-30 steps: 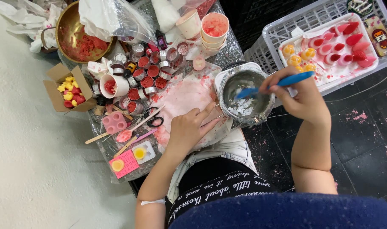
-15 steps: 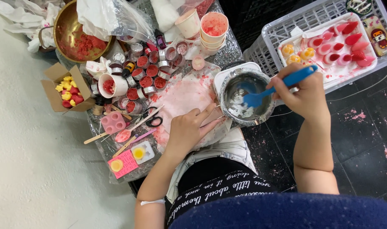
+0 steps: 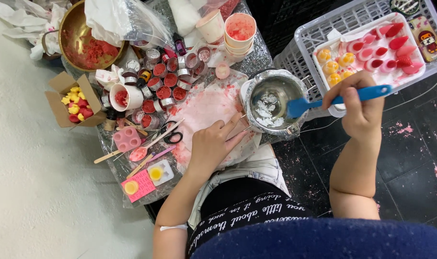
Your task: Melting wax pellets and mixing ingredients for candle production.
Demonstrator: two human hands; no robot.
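My right hand (image 3: 355, 108) grips a blue spatula (image 3: 338, 100) by the handle, its blade dipped into a metal pot (image 3: 272, 103) that holds white flakes at its bottom. My left hand (image 3: 212, 143) rests flat on a pink-stained sheet (image 3: 204, 108) on the low table, fingers pointing at the pot's rim. Just left of that hand lie black-handled scissors (image 3: 169, 136) and wooden sticks.
Small tins of red wax (image 3: 163, 84) crowd the table, with stacked stained paper cups (image 3: 240, 31), a brass bowl (image 3: 86, 38), a pink silicone mould (image 3: 126, 139) and a cardboard box of small shapes (image 3: 74, 101). A grey crate (image 3: 319, 33) carries a white tray of red and orange pieces.
My right hand and the spatula have shifted slightly right and down over the pot; the blade now sits deeper inside. My left hand stays put.
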